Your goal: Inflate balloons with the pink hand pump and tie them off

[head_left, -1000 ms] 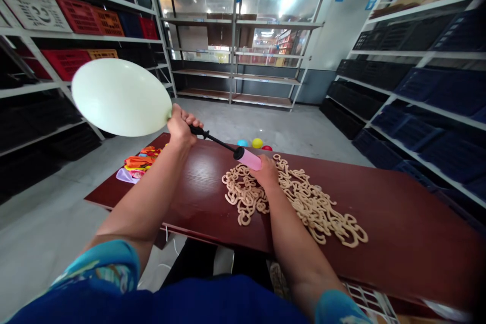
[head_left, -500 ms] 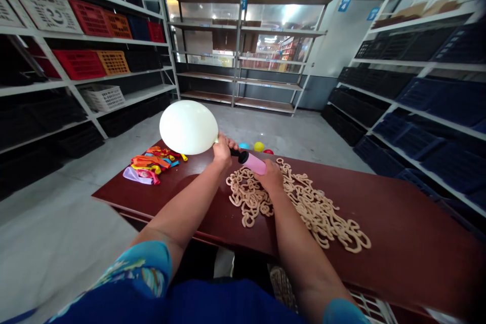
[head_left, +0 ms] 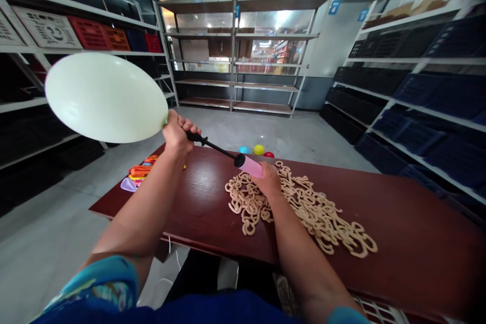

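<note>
A large pale white balloon (head_left: 106, 98) is inflated at the upper left. My left hand (head_left: 177, 131) is closed around its neck and the black end of a balloon pump. The pump's thin black rod (head_left: 220, 149) is drawn out and slants down to its pink barrel (head_left: 250, 166). My right hand (head_left: 269, 179) is wrapped round that barrel, just over a pile of tan curled strips (head_left: 322, 212) on the dark red table (head_left: 212, 212). Behind my left forearm lie several limp coloured balloons (head_left: 139, 171), partly hidden.
Blue (head_left: 244, 150), yellow (head_left: 258, 150) and red balloons (head_left: 269, 155) show past the table's far edge. Shelving with crates stands left (head_left: 91, 33) and right (head_left: 387, 86). A metal rack (head_left: 235, 61) stands at the back.
The white balloon has grown much bigger. My left hand has moved left and up, drawing the pump's rod out of the barrel. My right hand has stayed nearly in place.
</note>
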Demonstrator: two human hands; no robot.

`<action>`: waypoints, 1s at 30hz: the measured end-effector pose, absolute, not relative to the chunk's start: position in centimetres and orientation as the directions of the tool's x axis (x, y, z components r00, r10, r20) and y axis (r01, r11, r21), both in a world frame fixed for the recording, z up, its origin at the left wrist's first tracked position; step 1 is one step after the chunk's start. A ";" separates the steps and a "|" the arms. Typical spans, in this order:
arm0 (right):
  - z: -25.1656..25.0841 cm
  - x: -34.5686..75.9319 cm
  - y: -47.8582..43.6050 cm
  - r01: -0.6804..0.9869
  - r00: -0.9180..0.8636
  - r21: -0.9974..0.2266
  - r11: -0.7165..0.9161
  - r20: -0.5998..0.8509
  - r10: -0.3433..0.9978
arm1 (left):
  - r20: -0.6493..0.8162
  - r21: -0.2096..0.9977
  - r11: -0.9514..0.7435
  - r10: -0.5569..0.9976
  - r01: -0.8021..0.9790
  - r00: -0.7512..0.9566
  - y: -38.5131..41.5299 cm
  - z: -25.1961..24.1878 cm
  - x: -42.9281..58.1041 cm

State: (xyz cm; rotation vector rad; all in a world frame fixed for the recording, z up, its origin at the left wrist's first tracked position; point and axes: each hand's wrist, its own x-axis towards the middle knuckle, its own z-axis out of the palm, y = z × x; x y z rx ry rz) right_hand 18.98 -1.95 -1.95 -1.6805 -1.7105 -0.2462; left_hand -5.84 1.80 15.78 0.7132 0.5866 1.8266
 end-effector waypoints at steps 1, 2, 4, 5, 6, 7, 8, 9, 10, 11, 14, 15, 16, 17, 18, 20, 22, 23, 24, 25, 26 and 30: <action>-2.0 19.0 -2.0 0.932 0.111 -0.341 0.122 0.591 0.799 | 0.201 0.682 -0.343 0.937 -0.646 -0.285 1.9 15.6 -5.5; -2.1 19.0 -2.0 0.934 0.121 -0.341 0.107 0.583 0.803 | 0.201 0.679 -0.345 0.936 -0.648 -0.288 2.1 15.2 -5.0; -2.2 19.1 -2.0 0.938 0.144 -0.338 0.073 0.574 0.806 | 0.186 0.677 -0.327 0.943 -0.659 -0.277 2.6 13.9 -3.3; -2.3 19.1 -2.0 0.941 0.154 -0.334 0.058 0.573 0.805 | 0.170 0.680 -0.309 0.949 -0.666 -0.266 2.9 13.0 -2.3; -2.3 19.1 -2.0 0.943 0.159 -0.328 0.047 0.573 0.804 | 0.150 0.685 -0.285 0.956 -0.671 -0.253 3.1 12.1 -1.1; -2.4 19.1 -2.0 0.946 0.161 -0.321 0.040 0.575 0.802 | 0.123 0.693 -0.258 0.963 -0.673 -0.242 3.2 11.2 0.0; -2.4 19.1 -2.0 0.949 0.159 -0.312 0.036 0.576 0.802 | 0.102 0.699 -0.234 0.968 -0.675 -0.230 3.3 10.3 1.2; -2.5 19.1 -2.0 0.952 0.157 -0.305 0.033 0.576 0.803 | 0.083 0.706 -0.209 0.973 -0.676 -0.214 3.3 9.5 2.2; -2.5 19.1 -2.1 0.953 0.156 -0.300 0.030 0.575 0.803 | 0.064 0.713 -0.182 0.979 -0.677 -0.196 3.2 8.8 3.1; -2.5 19.1 -2.1 0.954 0.157 -0.298 0.026 0.573 0.805 | 0.049 0.714 -0.166 0.981 -0.680 -0.189 3.1 8.2 3.8; -2.4 19.0 -2.2 0.952 0.161 -0.304 0.024 0.568 0.807 | 0.034 0.709 -0.149 0.983 -0.689 -0.178 2.8 7.4 4.7; -2.3 19.0 -2.2 0.951 0.153 -0.306 0.036 0.570 0.807 | 0.036 0.706 -0.150 0.984 -0.692 -0.177 2.7 7.5 4.6; -2.2 18.9 -2.3 0.950 0.139 -0.307 0.055 0.574 0.807 | 0.039 0.702 -0.152 0.984 -0.695 -0.176 2.6 7.6 4.2; -2.0 18.9 -2.3 0.948 0.123 -0.308 0.076 0.580 0.806 | 0.042 0.698 -0.154 0.984 -0.699 -0.175 2.6 7.9 3.7; -1.9 18.8 -2.3 0.946 0.111 -0.309 0.095 0.585 0.803 | 0.045 0.693 -0.159 0.983 -0.703 -0.178 2.6 8.3 3.0; -1.7 18.8 -2.4 0.942 0.093 -0.313 0.123 0.595 0.798 | 0.063 0.677 -0.184 0.979 -0.712 -0.192 2.5 9.4 1.3; -1.7 18.8 -2.3 0.935 0.085 -0.323 0.143 0.599 0.796 | 0.089 0.662 -0.219 0.973 -0.717 -0.215 2.4 10.8 -0.7; -1.8 18.9 -2.2 0.932 0.081 -0.329 0.153 0.599 0.797 | 0.102 0.658 -0.236 0.969 -0.715 -0.227 2.3 11.7 -1.8; -1.9 18.9 -2.1 0.928 0.079 -0.336 0.161 0.599 0.797 | 0.114 0.657 -0.253 0.964 -0.710 -0.238 2.1 12.5 -2.8; -1.9 18.8 -2.0 0.925 0.079 -0.342 0.165 0.599 0.797 | 0.120 0.660 -0.262 0.962 -0.704 -0.246 2.0 13.4 -3.8; -2.0 18.8 -1.9 0.923 0.083 -0.347 0.165 0.599 0.797 | 0.137 0.663 -0.277 0.958 -0.696 -0.251 1.8 14.2 -4.6; -2.2 18.6 -1.6 0.923 0.109 -0.362 0.129 0.568 0.816 | 0.178 0.667 -0.313 0.948 -0.676 -0.263 1.7 16.0 -6.1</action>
